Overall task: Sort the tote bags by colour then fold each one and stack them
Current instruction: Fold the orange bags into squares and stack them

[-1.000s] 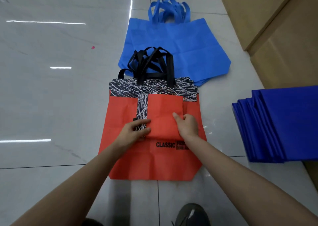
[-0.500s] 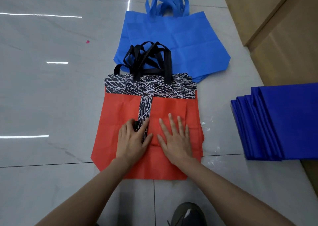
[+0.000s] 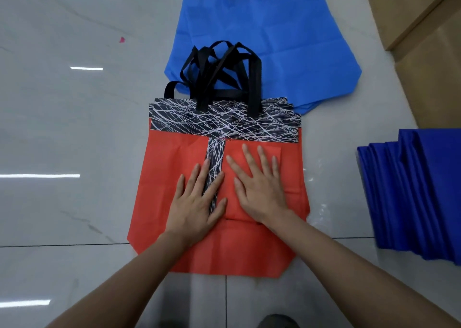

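A pile of orange tote bags (image 3: 164, 178) with black-and-white scribble bands and black handles (image 3: 222, 78) lies flat on the floor in front of me. My left hand (image 3: 197, 203) presses flat on the patterned vertical strip, fingers straight. My right hand (image 3: 259, 185) presses flat on the orange front pocket beside it, fingers spread. Behind the orange pile lie light blue tote bags (image 3: 274, 33), spread flat, their handles cut off by the top edge. A fanned stack of folded dark blue bags (image 3: 419, 193) lies at the right.
The floor is glossy pale tile (image 3: 62, 128) with dark grout lines and light reflections. Brown cardboard panels (image 3: 424, 40) stand at the upper right. A small pink scrap (image 3: 122, 39) lies at the upper left. A grey shoe tip (image 3: 278, 321) shows at the bottom edge.
A second ago both hands pinched the orange pocket flap; they then laid it down and flattened out on it. Since half a second ago they stay pressed flat in the same place.
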Motion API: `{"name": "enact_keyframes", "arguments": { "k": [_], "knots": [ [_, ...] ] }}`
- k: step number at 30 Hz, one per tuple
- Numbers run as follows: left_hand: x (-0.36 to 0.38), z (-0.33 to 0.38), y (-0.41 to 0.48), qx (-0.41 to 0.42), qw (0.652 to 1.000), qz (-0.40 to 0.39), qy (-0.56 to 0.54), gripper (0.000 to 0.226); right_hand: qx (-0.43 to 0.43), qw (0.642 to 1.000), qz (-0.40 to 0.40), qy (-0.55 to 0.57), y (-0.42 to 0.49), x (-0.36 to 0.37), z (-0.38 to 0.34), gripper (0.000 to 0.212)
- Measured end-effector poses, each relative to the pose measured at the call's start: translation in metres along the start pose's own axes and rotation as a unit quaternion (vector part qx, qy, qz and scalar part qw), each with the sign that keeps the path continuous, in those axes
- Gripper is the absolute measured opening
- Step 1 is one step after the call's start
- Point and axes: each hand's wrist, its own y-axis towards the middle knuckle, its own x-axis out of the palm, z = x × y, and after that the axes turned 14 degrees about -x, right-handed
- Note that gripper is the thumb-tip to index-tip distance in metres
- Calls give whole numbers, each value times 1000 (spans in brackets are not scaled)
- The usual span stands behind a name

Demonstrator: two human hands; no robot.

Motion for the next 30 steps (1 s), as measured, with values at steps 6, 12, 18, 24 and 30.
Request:
{"name": "enact_keyframes", "arguments": {
  "k": [6, 12, 18, 24, 30],
  "knots": [
    [-10, 11, 1, -55, 997, -13, -49, 58, 15, 999, -25, 23, 1, -6, -1, 52],
    [-28, 30, 20, -247, 878, -53, -406, 12, 11, 992, -66, 106, -2, -22, 4, 63],
    [-32, 25, 9, -161, 874, -140, -436, 22, 12, 992, -67, 107, -25, -34, -12, 68],
    [-75, 21, 26, 72, 912, -214, -342, 38, 66, 984, 10, 163, -32, -69, 17, 70],
    [-75, 58, 20, 47, 974, 0, -224, 20, 227, 852, 125, 456, -75, -72, 14, 19]
  ]
}}
